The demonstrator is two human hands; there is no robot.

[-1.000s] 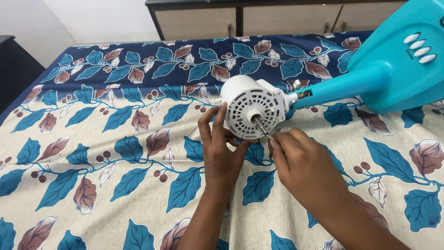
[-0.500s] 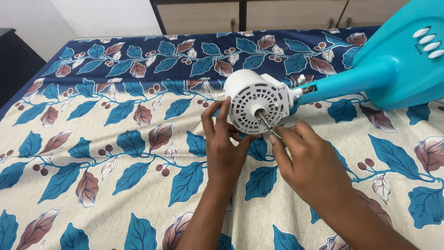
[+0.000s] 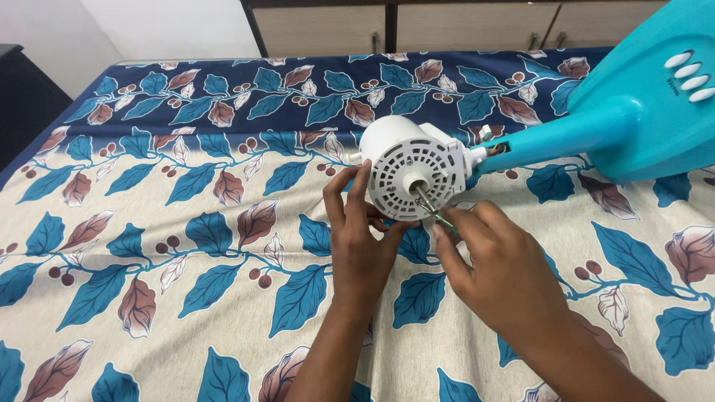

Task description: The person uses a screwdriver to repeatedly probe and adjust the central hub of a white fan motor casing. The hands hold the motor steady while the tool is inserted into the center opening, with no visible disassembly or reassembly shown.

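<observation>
Head view, leaf-print bedsheet (image 3: 186,246), wooden drawers (image 3: 417,26) behind, white wall (image 3: 164,26)

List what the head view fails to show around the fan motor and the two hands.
- Right hand: a thin tool at the motor shaft, its handle hidden in the grip.
- Left hand: its palm hides the lower white motor housing.
- Teal fan base: cut off by the right edge.

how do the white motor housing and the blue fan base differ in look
The white motor housing is round and drum-shaped with a slotted, vented face and a metal shaft sticking out; the blue fan base is broad, smooth and turquoise with white push buttons. The left hand touches the housing; no hand touches the base. Both lie on the leaf-patterned bedsheet.
</observation>
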